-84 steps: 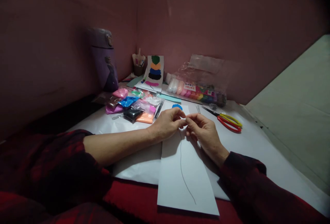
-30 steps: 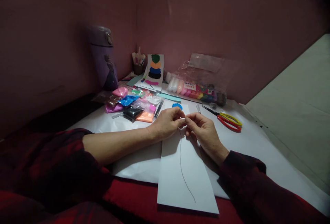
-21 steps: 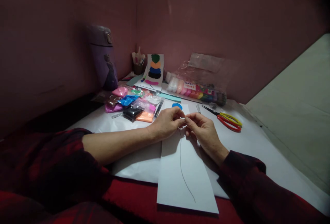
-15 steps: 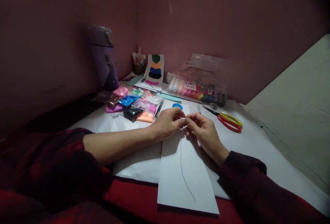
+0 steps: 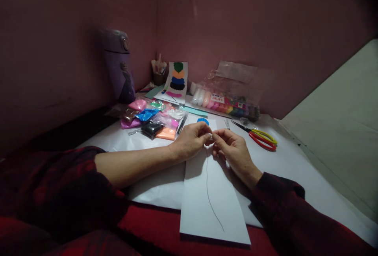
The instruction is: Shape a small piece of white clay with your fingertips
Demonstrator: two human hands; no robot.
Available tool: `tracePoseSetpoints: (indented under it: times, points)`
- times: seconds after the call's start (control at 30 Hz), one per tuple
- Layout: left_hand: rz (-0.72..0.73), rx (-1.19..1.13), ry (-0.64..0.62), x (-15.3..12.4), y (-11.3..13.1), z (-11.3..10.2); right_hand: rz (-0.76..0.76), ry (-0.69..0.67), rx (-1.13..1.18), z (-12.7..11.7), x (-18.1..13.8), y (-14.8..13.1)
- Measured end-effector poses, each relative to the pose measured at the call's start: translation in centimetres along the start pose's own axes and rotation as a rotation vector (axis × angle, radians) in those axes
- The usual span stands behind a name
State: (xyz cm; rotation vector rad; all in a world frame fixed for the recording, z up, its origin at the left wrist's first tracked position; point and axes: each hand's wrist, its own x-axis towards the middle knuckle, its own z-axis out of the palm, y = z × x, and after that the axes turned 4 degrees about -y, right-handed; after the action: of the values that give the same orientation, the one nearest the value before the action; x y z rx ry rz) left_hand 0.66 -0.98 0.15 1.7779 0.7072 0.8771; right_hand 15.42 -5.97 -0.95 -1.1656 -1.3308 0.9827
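Note:
My left hand [image 5: 191,141] and my right hand [image 5: 233,150] meet fingertip to fingertip above a long white paper strip [image 5: 212,205]. Both pinch something small and pale between thumb and fingers; I cannot make out what it is. A thin dark curved line [image 5: 210,197] runs down the strip from just under the fingers. A flat blue clay shape [image 5: 202,121] sits at the strip's far end, just beyond my left hand.
Small packets of coloured clay [image 5: 150,118] lie at the left. Red and yellow scissors [image 5: 261,138] lie to the right. A clear bag of clay sticks [image 5: 227,94], a card with coloured blobs [image 5: 177,81] and a purple bottle [image 5: 119,67] stand by the wall.
Hardly anything has moved. My fingertips shift very slightly against each other while both hands stay in place.

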Motion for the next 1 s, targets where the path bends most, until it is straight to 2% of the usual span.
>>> tracePoseSetpoints:
  times: [0.2,0.57,0.77,1.0]
  points:
    - [0.026,-0.026,0.024,0.11,-0.15,-0.07,0.02,0.021,0.042,0.28,-0.02,-0.4]
    - [-0.015,-0.103,0.019,0.06,0.22,0.02,0.063,0.031,0.029,0.24,0.05,-0.67]
    - [0.02,-0.041,-0.002,0.03,0.13,-0.1,0.09,0.058,0.068,0.37,0.07,-0.73]
    - [-0.009,0.014,0.013,-0.12,0.34,-0.17,-0.017,0.08,0.023,0.24,0.06,-0.42]
